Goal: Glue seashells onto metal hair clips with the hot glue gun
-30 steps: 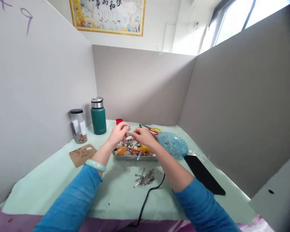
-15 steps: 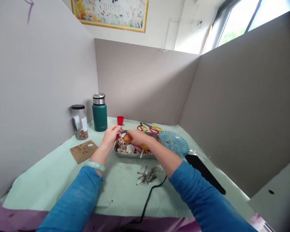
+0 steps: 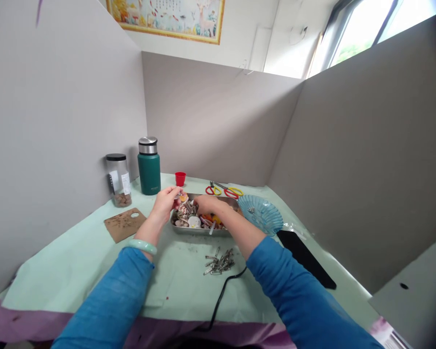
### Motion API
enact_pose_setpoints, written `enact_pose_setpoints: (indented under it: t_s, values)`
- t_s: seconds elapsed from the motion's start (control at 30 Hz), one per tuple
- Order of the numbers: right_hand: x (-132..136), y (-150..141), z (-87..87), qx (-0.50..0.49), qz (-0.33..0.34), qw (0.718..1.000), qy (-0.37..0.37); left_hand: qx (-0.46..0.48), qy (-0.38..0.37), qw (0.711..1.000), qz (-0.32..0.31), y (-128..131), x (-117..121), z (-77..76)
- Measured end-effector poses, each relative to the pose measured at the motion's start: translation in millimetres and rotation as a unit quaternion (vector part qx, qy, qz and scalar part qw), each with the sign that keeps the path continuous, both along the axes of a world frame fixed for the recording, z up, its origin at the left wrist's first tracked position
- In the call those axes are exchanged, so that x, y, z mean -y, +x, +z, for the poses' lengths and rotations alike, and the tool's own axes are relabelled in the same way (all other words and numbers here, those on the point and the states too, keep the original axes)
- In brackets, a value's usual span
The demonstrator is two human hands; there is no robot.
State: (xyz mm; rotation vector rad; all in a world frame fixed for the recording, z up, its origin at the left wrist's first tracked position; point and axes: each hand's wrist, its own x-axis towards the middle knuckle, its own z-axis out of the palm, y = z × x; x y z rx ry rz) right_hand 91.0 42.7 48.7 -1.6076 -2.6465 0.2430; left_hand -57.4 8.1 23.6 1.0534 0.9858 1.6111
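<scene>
A metal tray (image 3: pixel 199 232) holds a heap of mixed seashells (image 3: pixel 194 222) and small coloured pieces. Over its left end, my left hand (image 3: pixel 165 201) is closed in a pinch on something small and pale that I cannot make out. Just beyond those fingertips shows an orange and white piece (image 3: pixel 183 198). My right hand (image 3: pixel 206 204) reaches down into the tray among the shells; the back of the hand hides its fingertips. A pale stick-like piece (image 3: pixel 212 228) leans over the front rim.
Metal clips (image 3: pixel 220 261) lie in a pile before the tray, near a black cable (image 3: pixel 220 300). Around the tray stand a blue shell-shaped plate (image 3: pixel 267 215), scissors (image 3: pixel 231 192), a red cup (image 3: pixel 180 179), a green bottle (image 3: pixel 149 172), a jar (image 3: pixel 119 182), a brown board (image 3: pixel 123 227) and a black slab (image 3: pixel 307 259).
My hands were together above the tray, then parted. The right hand went down into the shells, and the orange piece by it left its spot. The left hand stays pinched at the left end.
</scene>
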Motion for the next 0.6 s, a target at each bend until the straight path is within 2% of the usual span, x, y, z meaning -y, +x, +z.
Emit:
enact_pose_setpoints:
  t_s: [0.1, 0.27, 0.47, 0.6]
  values:
    - [-1, -4, -4.0, 0.011, 0.005, 1.0, 0.006, 0.001, -0.005, 1.0, -0.003, 1, 1, 0.8]
    - [-9, 5, -3.7, -0.036, -0.003, 0.999, 0.034, 0.008, -0.001, 1.0, -0.001, 1, 1, 0.7]
    - [-1, 46, 15.0, -0.132, 0.005, 0.99, 0.042, -0.001, -0.009, 1.0, -0.02, 0, 0, 0.2]
    - [28, 84, 17.8, -0.009, -0.075, 0.995, 0.058, -0.037, -0.008, 0.999, -0.029, 4, 0, -1.2]
